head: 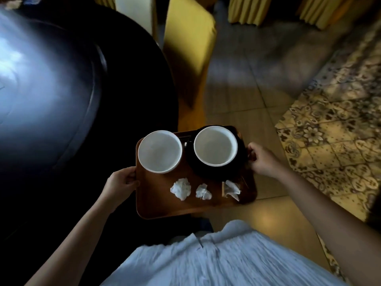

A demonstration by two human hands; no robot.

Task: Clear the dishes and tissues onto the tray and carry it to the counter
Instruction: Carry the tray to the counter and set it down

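Observation:
I hold a brown tray (156,205) in the air in front of my body, beside the table and over the floor. My left hand (120,183) grips its left edge and my right hand (260,159) grips its right edge. On the tray stand two white bowls: one at the left (159,151), the other (215,145) resting on dark dishes (208,172). Nearer to me lie two crumpled white tissues (181,188) (203,191) and a torn wrapper with a wooden stick (232,188).
A dark round table (61,89) with a raised inner ring fills the left. A chair with a yellow cover (187,48) stands at its far right edge. Tiled floor (247,89) lies ahead and a patterned carpet (334,131) spreads at the right. More yellow drapery (268,9) hangs at the top.

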